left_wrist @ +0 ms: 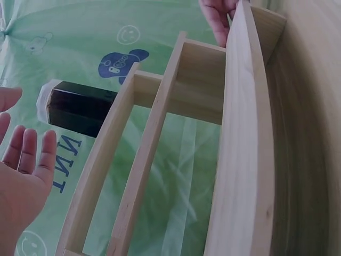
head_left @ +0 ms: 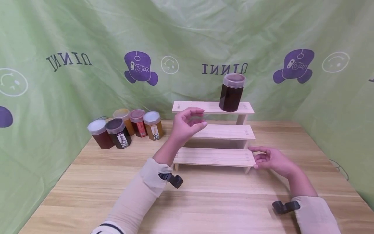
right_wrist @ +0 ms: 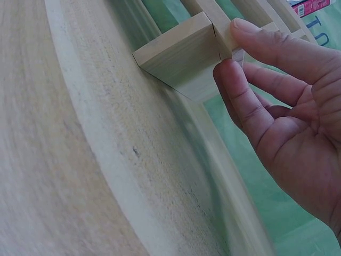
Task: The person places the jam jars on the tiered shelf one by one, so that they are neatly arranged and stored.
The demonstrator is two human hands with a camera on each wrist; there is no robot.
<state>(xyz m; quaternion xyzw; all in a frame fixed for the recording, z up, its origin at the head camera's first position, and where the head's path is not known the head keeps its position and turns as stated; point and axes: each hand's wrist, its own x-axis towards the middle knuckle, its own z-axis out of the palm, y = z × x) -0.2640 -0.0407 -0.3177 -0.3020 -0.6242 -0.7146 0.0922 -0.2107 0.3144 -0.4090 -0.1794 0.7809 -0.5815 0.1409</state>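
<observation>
A three-tier wooden step shelf (head_left: 214, 156) stands on the table. On its top tier, right of the middle, a dark hexagonal jar (head_left: 232, 94) with a whitish lid stands upright. My left hand (head_left: 188, 123) is in the air in front of the upper tiers, left of that jar, its fingers loosely bent around nothing. The same jar (left_wrist: 80, 106) appears beyond my left hand (left_wrist: 24, 181) in the left wrist view. At the right end of the lowest tier, my right hand (head_left: 271, 161) holds the board's end between thumb and fingers, as the right wrist view shows.
Several lidded jars are grouped at the table's back left, among them a black one (head_left: 119, 135), a dark red one (head_left: 100, 135) and an amber one (head_left: 154, 126). A green printed curtain (head_left: 187, 32) closes off the back and sides of the wooden table (head_left: 204, 208).
</observation>
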